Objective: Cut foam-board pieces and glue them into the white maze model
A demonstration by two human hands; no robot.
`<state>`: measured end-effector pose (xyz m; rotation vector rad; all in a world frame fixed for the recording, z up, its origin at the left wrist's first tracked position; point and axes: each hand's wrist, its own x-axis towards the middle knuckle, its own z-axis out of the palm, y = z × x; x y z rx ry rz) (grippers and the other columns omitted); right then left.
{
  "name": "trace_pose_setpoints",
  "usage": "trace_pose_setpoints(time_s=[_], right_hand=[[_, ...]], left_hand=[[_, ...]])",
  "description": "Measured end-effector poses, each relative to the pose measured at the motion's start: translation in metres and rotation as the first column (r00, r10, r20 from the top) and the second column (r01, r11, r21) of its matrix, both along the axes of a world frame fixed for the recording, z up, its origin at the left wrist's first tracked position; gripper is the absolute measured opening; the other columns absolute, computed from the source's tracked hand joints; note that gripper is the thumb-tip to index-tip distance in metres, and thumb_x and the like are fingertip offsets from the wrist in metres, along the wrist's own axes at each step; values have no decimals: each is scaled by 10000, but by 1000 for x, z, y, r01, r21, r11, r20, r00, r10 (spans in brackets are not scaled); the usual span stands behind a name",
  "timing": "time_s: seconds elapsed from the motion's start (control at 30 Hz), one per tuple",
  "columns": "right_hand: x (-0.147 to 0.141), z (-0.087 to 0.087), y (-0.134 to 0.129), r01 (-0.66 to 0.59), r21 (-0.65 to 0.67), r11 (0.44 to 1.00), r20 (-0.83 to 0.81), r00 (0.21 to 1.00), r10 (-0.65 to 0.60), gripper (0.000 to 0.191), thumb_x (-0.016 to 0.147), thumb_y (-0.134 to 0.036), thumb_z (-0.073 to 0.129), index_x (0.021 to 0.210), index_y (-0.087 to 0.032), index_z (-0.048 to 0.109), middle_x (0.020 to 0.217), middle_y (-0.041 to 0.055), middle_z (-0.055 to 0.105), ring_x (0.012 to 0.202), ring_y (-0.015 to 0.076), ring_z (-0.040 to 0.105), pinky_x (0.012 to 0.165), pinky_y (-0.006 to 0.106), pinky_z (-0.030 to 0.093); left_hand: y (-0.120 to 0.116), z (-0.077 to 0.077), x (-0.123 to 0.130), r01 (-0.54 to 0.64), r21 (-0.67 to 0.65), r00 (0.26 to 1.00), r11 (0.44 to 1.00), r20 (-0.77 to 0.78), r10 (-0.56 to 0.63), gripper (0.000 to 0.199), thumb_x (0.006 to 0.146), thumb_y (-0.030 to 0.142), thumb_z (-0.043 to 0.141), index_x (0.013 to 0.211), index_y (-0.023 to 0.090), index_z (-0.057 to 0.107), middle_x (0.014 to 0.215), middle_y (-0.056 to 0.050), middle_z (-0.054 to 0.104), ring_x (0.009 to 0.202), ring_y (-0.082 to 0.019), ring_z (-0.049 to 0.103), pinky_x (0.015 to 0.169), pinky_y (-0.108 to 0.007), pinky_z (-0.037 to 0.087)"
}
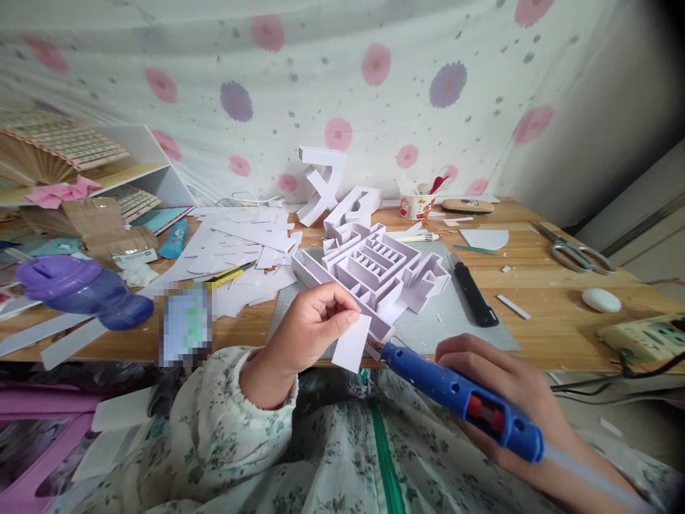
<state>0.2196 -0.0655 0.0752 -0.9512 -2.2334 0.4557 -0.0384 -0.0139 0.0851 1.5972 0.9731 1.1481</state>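
Note:
Between the thumb and fingers of my left hand (315,321) is a small white card piece (353,344), held near the table's front edge. My right hand (503,378) is wrapped round a blue glue gun (460,392), whose tip points left toward the card. Just beyond my hands, a white hollow structure with many thin upright walls (374,268) lies on a grey mat (428,335). Behind it stand white hollow character shapes (322,182). A black-handled cutter (474,293) rests on the mat's right side.
Paper sheets (230,243) and a yellow cutter (230,275) lie to the left, near a purple-lidded bottle (80,285). Scissors (575,250), a white oval object (601,300) and a power strip (647,339) are at right. A paper cup (416,205) stands at the back.

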Motion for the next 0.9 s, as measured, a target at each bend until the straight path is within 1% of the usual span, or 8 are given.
trace_pose_setpoints(time_s=[0.1, 0.23, 0.33, 0.53, 0.63, 0.7, 0.8, 0.9], right_hand=[[2, -6, -1, 12, 109, 994, 66, 998, -19, 161, 902, -258, 534, 1061, -259, 559, 955, 47, 629, 694, 153, 631, 589, 269, 468], [0, -6, -2, 40, 172, 984, 107, 992, -59, 140, 944, -288, 486, 1055, -249, 561, 942, 48, 636, 676, 150, 629, 577, 271, 458], [-4, 0, -3, 48, 206, 977, 142, 987, -78, 153, 972, -281, 430, 1039, -237, 561, 934, 56, 644, 673, 154, 626, 577, 275, 449], [-6, 3, -4, 45, 302, 952, 219, 969, -115, 153, 966, -266, 427, 992, -212, 568, 939, 73, 658, 663, 170, 606, 562, 290, 426], [-7, 0, -4, 44, 308, 950, 223, 968, -117, 158, 969, -257, 418, 991, -206, 566, 939, 75, 659, 666, 175, 605, 567, 299, 428], [-8, -2, -4, 47, 309, 950, 224, 967, -121, 157, 969, -242, 414, 994, -209, 565, 942, 71, 662, 665, 175, 607, 571, 301, 427], [-9, -3, -3, 48, 299, 953, 231, 966, -121, 149, 964, -234, 415, 983, -217, 562, 949, 67, 666, 656, 174, 608, 564, 301, 423], [-8, -2, -2, 44, 276, 960, 219, 970, -108, 151, 969, -229, 408, 1006, -227, 555, 950, 60, 662, 668, 171, 615, 571, 297, 432]], left_hand=[[-6, 0, 5, -105, 59, 992, 993, -66, 109, 87, 807, 198, 614, 738, 155, 583, 641, 27, 561, 550, -77, 480, 496, -177, 376], [-11, 0, 8, -202, 274, 952, 940, -169, 254, 84, 799, 128, 587, 721, 159, 578, 613, 42, 550, 534, -64, 466, 496, -167, 367], [-12, 1, 8, -208, 411, 919, 888, -230, 322, 104, 781, 75, 577, 715, 156, 583, 610, 45, 556, 534, -59, 469, 511, -165, 370], [-11, 2, 11, -167, 580, 853, 797, -321, 412, 149, 752, 21, 586, 673, 147, 569, 591, 52, 520, 534, -55, 438, 534, -180, 354], [-10, 0, 11, -143, 640, 837, 755, -328, 437, 168, 747, 0, 579, 663, 144, 560, 595, 48, 521, 541, -58, 438, 541, -187, 351], [-10, -1, 11, -132, 658, 834, 741, -331, 442, 176, 746, -9, 571, 658, 143, 558, 605, 41, 530, 557, -63, 451, 547, -190, 353], [-9, -4, 11, -130, 663, 835, 738, -327, 442, 182, 747, -12, 565, 655, 145, 553, 614, 37, 533, 565, -66, 454, 552, -195, 356], [-8, -5, 10, -149, 633, 850, 760, -310, 425, 177, 755, -2, 569, 666, 151, 558, 617, 42, 533, 556, -64, 447, 554, -197, 357]])
